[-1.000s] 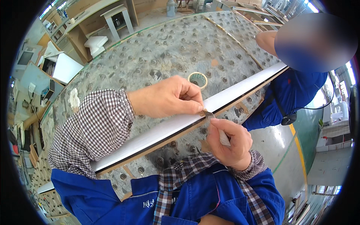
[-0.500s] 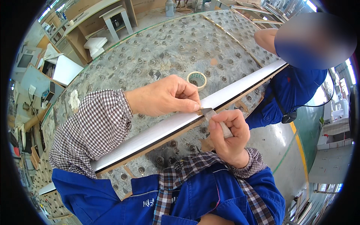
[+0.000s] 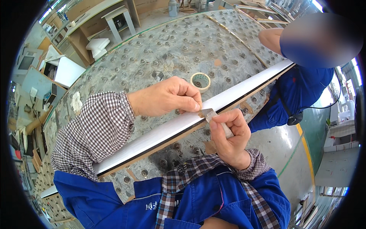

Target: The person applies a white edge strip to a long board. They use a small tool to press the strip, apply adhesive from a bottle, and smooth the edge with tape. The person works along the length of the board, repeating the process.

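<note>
A long white strip with a black edge (image 3: pixel 141 147) lies diagonally over the table, in front of me. My right hand (image 3: pixel 233 135) grips a knife (image 3: pixel 222 125) with a pale, wrapped-looking handle. Its short metal blade points left and lies over the strip beside a small brown patch (image 3: pixel 201 114). Just above that patch, my left hand (image 3: pixel 169 96) has thumb and forefinger pinched together. Whatever may be between those fingertips is too small to make out. A roll of tape (image 3: pixel 202 91) lies flat beyond my left fingertips.
The grey table (image 3: pixel 126 61) is studded with many round metal rollers. At the far right a person in blue workwear (image 3: pixel 305 87) stands by the strip's end. A thin brass-coloured bar (image 3: pixel 236 37) lies across the far side. A white crumpled scrap (image 3: pixel 76 102) is at the left.
My right hand has shifted slightly left and up with the knife, bringing the blade flatter over the brown patch. My left hand has barely moved.
</note>
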Motion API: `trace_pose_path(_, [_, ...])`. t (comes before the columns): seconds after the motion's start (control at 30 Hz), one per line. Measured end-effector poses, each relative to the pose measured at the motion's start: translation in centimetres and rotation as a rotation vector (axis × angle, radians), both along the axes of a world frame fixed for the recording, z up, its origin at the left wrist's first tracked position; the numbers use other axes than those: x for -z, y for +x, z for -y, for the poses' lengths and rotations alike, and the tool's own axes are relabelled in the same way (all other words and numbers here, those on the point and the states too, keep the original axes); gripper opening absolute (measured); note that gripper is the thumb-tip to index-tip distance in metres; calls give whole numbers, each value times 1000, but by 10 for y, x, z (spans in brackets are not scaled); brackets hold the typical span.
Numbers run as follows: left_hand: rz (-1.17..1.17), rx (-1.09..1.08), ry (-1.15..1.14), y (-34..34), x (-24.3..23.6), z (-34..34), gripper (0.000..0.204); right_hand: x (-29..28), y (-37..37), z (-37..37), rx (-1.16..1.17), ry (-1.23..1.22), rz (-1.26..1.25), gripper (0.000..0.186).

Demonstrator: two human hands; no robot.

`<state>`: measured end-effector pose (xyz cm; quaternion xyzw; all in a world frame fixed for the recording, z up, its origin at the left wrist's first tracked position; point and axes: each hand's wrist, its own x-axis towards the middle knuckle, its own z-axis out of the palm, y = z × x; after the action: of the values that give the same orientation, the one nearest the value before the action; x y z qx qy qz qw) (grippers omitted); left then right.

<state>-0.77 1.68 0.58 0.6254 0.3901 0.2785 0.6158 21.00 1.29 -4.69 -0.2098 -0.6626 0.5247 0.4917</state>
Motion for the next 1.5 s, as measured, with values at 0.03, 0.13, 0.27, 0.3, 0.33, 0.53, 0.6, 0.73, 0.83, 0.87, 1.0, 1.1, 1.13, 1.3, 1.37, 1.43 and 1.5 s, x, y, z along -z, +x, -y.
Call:
trace_pose_path(0.03, [3,0,0,0,0,0,21,0,0,0,-5,3,-7,9])
trace_pose_path(0.13, [3,4,16,-1,1,0,21,-1,0,0,-37,-15,-13,10])
trace_pose_path(0.27, [7,5,17,-2,2,0,21,-4,1,-1,-53,-54,-51,11])
trace_pose_path(0.3, [13,-3,8,-2,2,2,21,-6,1,-1,-39,-53,-62,11])
trace_pose_path(0.33, [20,-10,-1,-2,2,3,21,-7,1,-1,-26,-52,-73,11])
trace_pose_path(0.53, [61,-35,-44,-2,5,6,19,-14,3,-1,-8,5,29,11])
trace_pose_path(0.6, [59,-41,-57,-1,4,6,19,-14,3,-2,1,19,60,10])
trace_pose_path(0.73, [65,-38,-41,-1,6,5,19,-15,3,-3,-1,57,81,9])
trace_pose_path(0.83, [58,-34,-39,0,6,4,19,-14,5,-4,-31,83,88,9])
trace_pose_path(0.87, [55,-34,-34,-1,5,4,19,-15,5,-4,-45,102,98,9])
trace_pose_path(1.0, [51,-47,-31,-1,4,6,20,-18,4,0,-48,-68,7,9])
trace_pose_path(1.1, [46,-48,-34,-1,4,6,20,-15,4,-2,-11,-7,1,9])
trace_pose_path(1.13, [43,-46,-33,-1,3,6,20,-16,3,-2,-3,-13,18,9])
trace_pose_path(1.3, [37,-50,-16,0,4,5,20,-15,4,-4,5,26,74,8])
trace_pose_path(1.37, [35,-51,-16,0,3,5,20,-16,5,-4,-8,13,84,8])
trace_pose_path(1.43, [26,-50,-14,0,3,4,20,-16,5,-5,-17,9,82,8])
trace_pose_path(1.5, [32,-48,-9,-1,4,5,20,-13,5,-6,-32,13,61,8])
